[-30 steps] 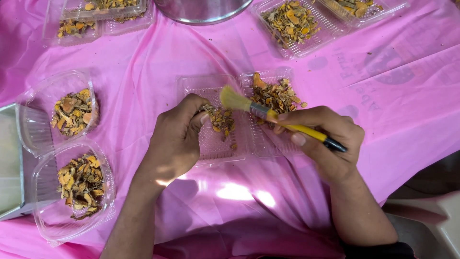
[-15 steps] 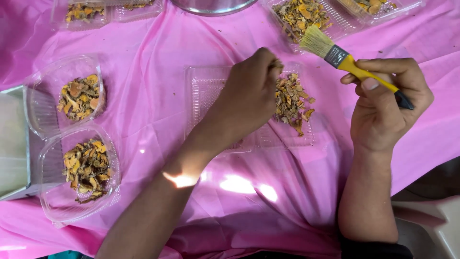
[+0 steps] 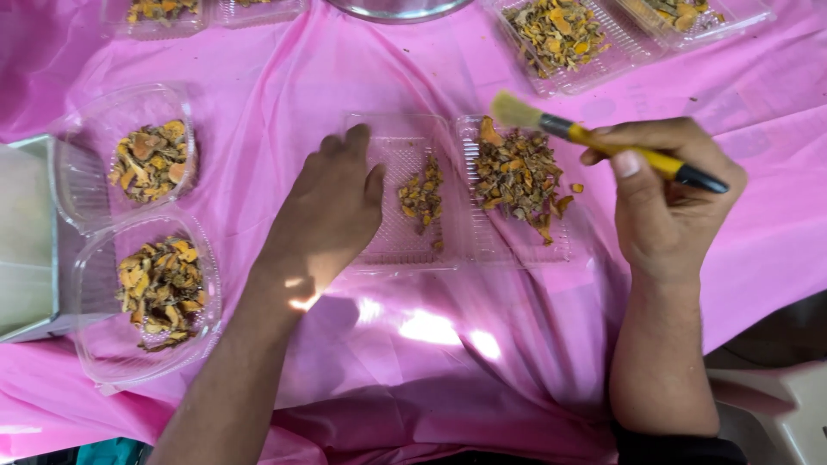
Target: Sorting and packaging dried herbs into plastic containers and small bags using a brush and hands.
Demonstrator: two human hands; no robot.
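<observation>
At the middle of the pink tablecloth [image 3: 482,327] lies an open clear hinged container [image 3: 457,194], its two shallow halves side by side. The right half holds a heap of dried orange-brown pieces [image 3: 519,176], and a smaller cluster of the same pieces [image 3: 421,196] sits in the left half. The left hand [image 3: 332,211] rests palm down with fingers spread flat on the left half's left edge, holding nothing. The right hand [image 3: 663,202] is closed around the yellow handle of a paintbrush [image 3: 603,145], whose pale bristles point left and hover over the far edge of the right half. At the left, two round clear containers [image 3: 142,245] stand one beyond the other, each holding a mound of the dried pieces, with a grey box [image 3: 30,241] just beside them at the picture's edge. Along the far side lie more clear trays [image 3: 594,39] of the same pieces, and the rim of a metal bowl [image 3: 398,9] shows between them.
</observation>
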